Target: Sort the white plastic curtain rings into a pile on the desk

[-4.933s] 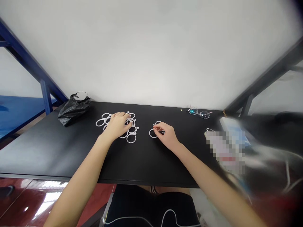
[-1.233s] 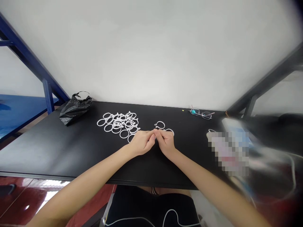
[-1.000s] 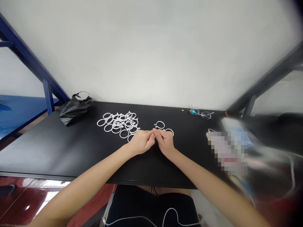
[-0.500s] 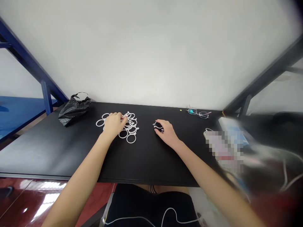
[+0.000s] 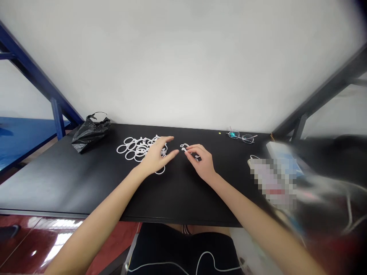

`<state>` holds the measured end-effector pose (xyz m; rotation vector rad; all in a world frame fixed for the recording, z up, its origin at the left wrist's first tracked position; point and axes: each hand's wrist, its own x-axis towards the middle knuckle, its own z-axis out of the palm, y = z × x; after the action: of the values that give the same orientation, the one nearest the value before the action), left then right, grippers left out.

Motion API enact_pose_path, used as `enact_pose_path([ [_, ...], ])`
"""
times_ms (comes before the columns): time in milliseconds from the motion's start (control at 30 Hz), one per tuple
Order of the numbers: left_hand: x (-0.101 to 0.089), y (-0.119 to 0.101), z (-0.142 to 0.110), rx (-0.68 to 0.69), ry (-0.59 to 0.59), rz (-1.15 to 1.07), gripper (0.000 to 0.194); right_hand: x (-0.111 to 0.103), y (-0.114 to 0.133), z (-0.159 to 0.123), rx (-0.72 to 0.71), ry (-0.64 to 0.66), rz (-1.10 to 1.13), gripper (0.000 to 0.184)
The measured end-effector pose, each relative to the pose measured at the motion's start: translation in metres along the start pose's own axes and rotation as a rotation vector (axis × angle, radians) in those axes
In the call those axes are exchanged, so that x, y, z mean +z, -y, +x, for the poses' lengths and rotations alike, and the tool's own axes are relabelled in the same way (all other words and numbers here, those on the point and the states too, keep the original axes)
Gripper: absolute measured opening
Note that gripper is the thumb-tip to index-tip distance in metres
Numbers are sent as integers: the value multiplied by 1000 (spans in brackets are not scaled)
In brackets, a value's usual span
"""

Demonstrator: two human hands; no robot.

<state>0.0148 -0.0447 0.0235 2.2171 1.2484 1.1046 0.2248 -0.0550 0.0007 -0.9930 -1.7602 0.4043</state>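
Black plastic bag [image 5: 90,130] lay on the table [image 5: 71,183], contents hidden. Left hand [image 5: 155,158] hung open, empty, over white plastic rings [image 5: 134,147]; right hand [image 5: 200,160] pinched one ring [image 5: 184,145].

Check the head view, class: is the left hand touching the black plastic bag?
No, the left hand is spread over the pile of white plastic rings, apart from the black plastic bag.

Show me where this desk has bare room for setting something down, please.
The desktop is bare below the black plastic bag, left of the white plastic rings, and along the front edge; the rings under the left hand are crowded.
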Motion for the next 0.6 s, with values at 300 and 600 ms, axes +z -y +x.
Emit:
enact_pose_path([
  [300, 28, -21, -7, -232, 283, -800, 44, 4, 15, -7, 82, -76, 164, 14],
  [600, 23, -19, -4, -255, 370, -730, 40, 9, 13, -6, 364, 67, 464, 24],
])
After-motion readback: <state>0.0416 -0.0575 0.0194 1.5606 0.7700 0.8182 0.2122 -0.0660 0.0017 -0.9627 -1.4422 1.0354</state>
